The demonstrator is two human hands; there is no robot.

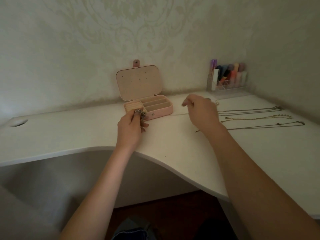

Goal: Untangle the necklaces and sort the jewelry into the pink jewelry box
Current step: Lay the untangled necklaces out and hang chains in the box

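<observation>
Two bare hands worked over a white counter that curved around the person and ran into a corner. Largest of the task's things was the pink jewelry box, standing open near the back wall with its lid upright and its long axis running left to right; its ring rolls sat at the left end, and the long slots beside them ran the same way. To the right, well apart from the box, three necklaces lay straightened in near-parallel lines, long axes also left to right, their far ends pointing toward the right wall. Behind them stood a clear organizer of coloured tubes.

The left hand was curled around a small cluster of silver jewelry, held just at the front left corner of the box, so that hand was plainly the nearer one for dropping pieces in; the box lay directly beyond its fingertips. The right hand hovered between the box and the laid-out necklaces, fingers bent as if pinching a pale thin chain that trailed left toward the box, though blur made that grip uncertain. Something small and pale showed just beyond its knuckles, too indistinct to name.
</observation>
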